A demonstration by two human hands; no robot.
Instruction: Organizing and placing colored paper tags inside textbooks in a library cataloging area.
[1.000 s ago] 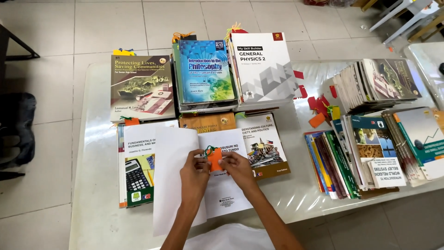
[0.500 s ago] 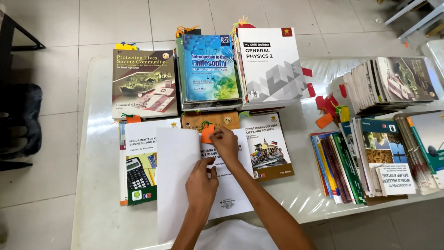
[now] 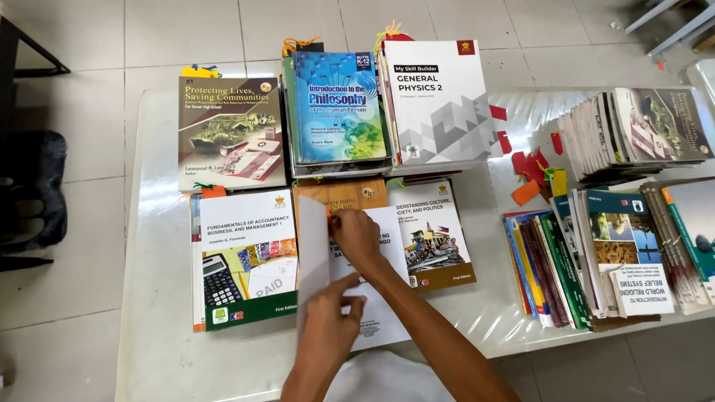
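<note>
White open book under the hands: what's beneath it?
The white open book lies on a brown-covered book, whose top edge shows above it, and on the white table. The right hand and left hand cover part of the page; what lies lower is hidden.

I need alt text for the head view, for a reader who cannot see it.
Two hands work at an open white book on a white table: the left hand holds its lifted page, the right hand presses near the top. Textbooks lie around it, with more stacked at the right.

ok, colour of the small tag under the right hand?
Orange; the tag peeks out beside the right hand, head view.
</note>
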